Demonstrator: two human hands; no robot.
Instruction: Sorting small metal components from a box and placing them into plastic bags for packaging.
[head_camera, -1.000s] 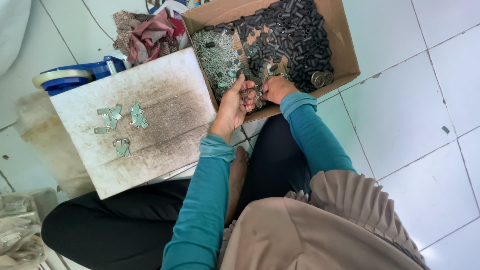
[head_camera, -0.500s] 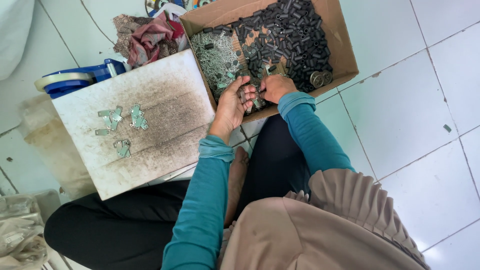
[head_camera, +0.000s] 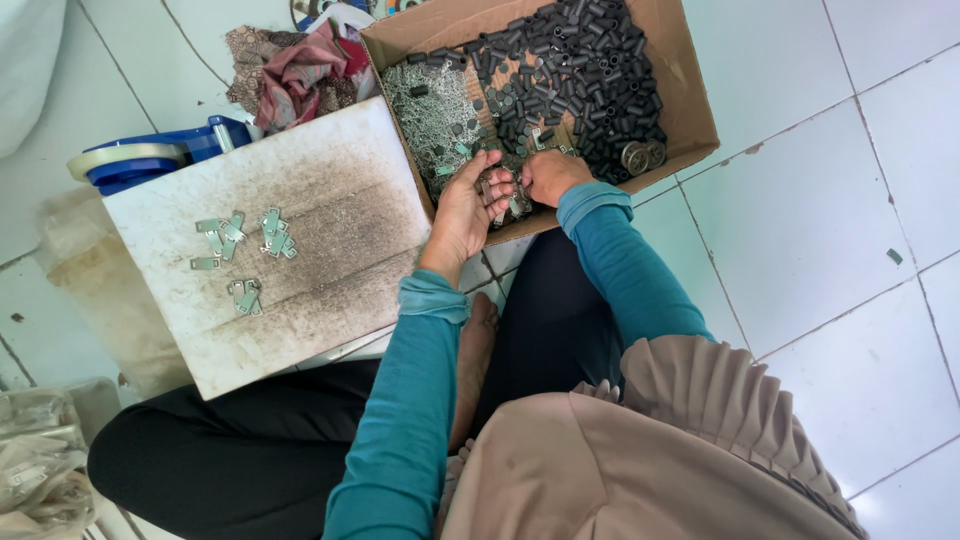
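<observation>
**Two hands pick small metal pieces at the box's near edge**

The left hand (head_camera: 468, 205) and the right hand (head_camera: 548, 175) meet at the near edge of the cardboard box (head_camera: 690, 95). Both hands curl narrow around small flat metal pieces (head_camera: 505, 195). I cannot tell just how many they hold.

The pieces look thin, stiff and light. They may slip, and their edges may be sharp, so pinching the flat sides with fingertips looks best.

Behind the hands, a heap of little black tubes (head_camera: 575, 70) fills the far side of the box. A grey tangled pile (head_camera: 435, 115) lies in its left part.

More metal pieces (head_camera: 240, 240) sit near the left edge of a dirty white board (head_camera: 330, 290), well apart from the hands.
</observation>
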